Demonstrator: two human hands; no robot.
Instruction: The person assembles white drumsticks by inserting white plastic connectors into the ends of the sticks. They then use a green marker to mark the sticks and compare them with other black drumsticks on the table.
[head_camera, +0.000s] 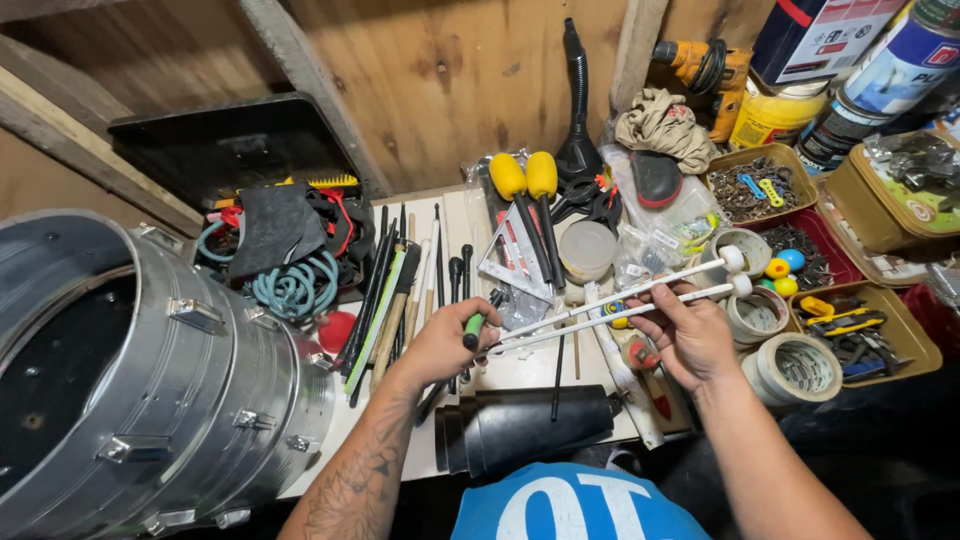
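My left hand (440, 345) grips the green-wrapped butt ends of a pair of white mallets (600, 312) over a cluttered workbench (520, 370). Both white shafts run up and to the right, ending in small white ball heads (735, 272). My right hand (690, 335) holds the same shafts further along, fingers curled over them from above. Below the mallets lies a black cone-shaped tube (525, 428) on its side. Several drumsticks and brushes (395, 290) lie in a row left of my left hand.
A large metal drum shell (150, 380) stands at the left. Two yellow-headed mallets (527, 190) lie at the back. Tape rolls (795, 368), trays of small hardware (760, 185), cans and a yellow drill (705, 70) crowd the right. Coiled cord (295, 285) sits behind the sticks.
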